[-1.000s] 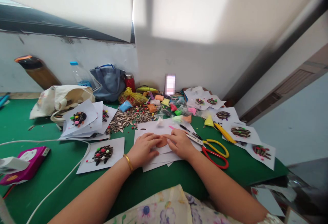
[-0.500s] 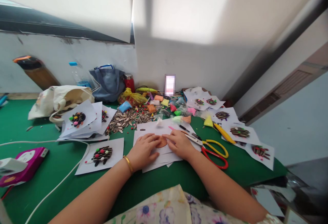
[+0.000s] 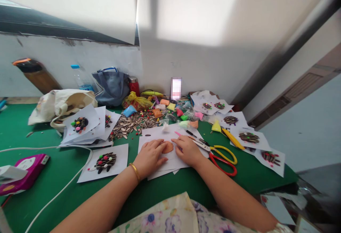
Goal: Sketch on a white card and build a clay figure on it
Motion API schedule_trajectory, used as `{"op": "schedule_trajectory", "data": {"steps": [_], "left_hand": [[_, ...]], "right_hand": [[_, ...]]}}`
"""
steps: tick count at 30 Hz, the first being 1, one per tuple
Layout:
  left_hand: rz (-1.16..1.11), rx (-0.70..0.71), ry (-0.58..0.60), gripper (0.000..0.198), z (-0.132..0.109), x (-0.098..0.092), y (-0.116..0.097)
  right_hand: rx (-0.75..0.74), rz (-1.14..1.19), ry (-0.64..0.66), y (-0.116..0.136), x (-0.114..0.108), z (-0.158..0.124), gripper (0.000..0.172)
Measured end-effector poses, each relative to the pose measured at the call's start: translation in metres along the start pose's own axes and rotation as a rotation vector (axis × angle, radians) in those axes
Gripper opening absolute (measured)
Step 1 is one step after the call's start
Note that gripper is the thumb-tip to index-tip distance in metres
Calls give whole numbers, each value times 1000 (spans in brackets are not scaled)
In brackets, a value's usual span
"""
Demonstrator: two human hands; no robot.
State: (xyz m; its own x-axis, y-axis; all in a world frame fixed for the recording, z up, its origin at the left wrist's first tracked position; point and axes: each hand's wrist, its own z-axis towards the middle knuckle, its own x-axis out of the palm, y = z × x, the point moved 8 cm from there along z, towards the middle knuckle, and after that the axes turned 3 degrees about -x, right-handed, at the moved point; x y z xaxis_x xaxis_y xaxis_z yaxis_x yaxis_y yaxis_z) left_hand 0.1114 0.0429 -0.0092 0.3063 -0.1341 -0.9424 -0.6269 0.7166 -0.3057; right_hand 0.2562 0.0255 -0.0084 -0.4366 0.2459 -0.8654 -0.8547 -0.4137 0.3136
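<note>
A flattened disc of orange-brown modelling clay [image 3: 167, 147] lies on a white sheet of paper [image 3: 156, 132]. My left hand [image 3: 149, 157] rests on the paper with its fingers stretched out, the fingertips at the disc's left edge. To the right of the disc is my right hand [image 3: 188, 150], its index finger extended towards the clay and the other fingers loosely bent, holding nothing that I can see. Beside the right hand lie scissors [image 3: 222, 156] with yellow and red handles, and a black pen [image 3: 192, 133]. A single sunflower seed [image 3: 147, 135] sits near the paper's upper left edge.
Sunflower seeds [image 3: 133, 124] are heaped behind the paper, near packets of coloured clay [image 3: 157, 112]. Seed-covered pictures lie on the left sheet [image 3: 121, 154] and right sheets [image 3: 262, 138]. A white cable [image 3: 66, 186] crosses the left side. A phone [image 3: 176, 88] stands against the wall.
My right index finger has drawn back from the clay disc to its right, and more of the disc shows. My left hand has barely shifted.
</note>
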Motion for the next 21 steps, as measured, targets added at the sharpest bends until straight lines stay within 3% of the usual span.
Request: {"op": "schedule_trajectory", "data": {"steps": [5,14,21], "left_hand": [[0,7,-18,56,0,1,0],[17,29,-23,50,0,0,-3],[15,22,-21,51,0,0,-4]], "right_hand": [[-16,-40,3,5,0,0,27],[28,16,-40,1,-3,-2,29],[44,-23,41,9,2,-11,32]]}}
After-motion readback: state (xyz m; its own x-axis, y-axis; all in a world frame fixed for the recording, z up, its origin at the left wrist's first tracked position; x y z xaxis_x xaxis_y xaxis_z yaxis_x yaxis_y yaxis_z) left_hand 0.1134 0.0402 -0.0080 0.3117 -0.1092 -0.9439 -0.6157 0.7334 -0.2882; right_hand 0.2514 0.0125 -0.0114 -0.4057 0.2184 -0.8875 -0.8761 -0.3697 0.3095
